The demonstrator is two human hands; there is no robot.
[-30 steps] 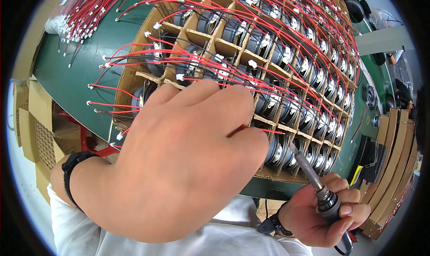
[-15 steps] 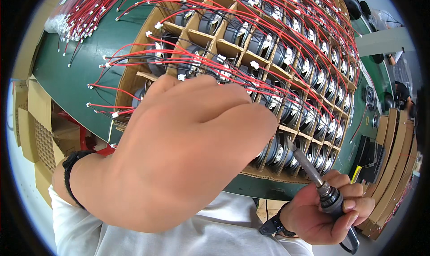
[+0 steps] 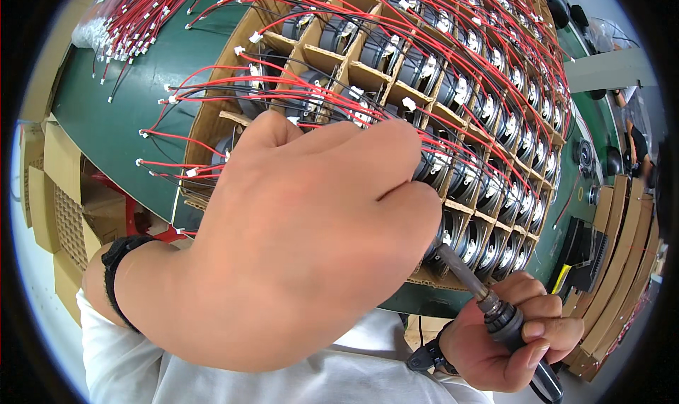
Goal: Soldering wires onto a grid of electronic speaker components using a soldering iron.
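A soldering iron [image 3: 503,322] lies in the grip of my right hand [image 3: 513,333], its metal shaft slanting up and left to the near row of a divided cardboard box [image 3: 237,72]. My left hand [image 3: 311,220] is closed and hangs over the box's near left part; its fingertips, and whatever they pinch, are hidden behind the hand. Round black speakers [image 3: 463,181] with pale terminals stand on edge in the compartments. Red and black wires [image 3: 283,86] with white connectors run across them, several ends sticking out past the box's left side.
A bundle of red wires [image 3: 145,19] in clear plastic lies at the table's [image 3: 92,114] far left. Open cardboard boxes [image 3: 67,213] stand below on the left. To the right are a black box-shaped item [image 3: 583,245], stacked cardboard [image 3: 615,262] and a loose speaker [image 3: 584,153].
The soldering iron and my right hand have moved slightly left, bringing the iron's tip beside my left hand. My left hand stays closed, shifted only a little.
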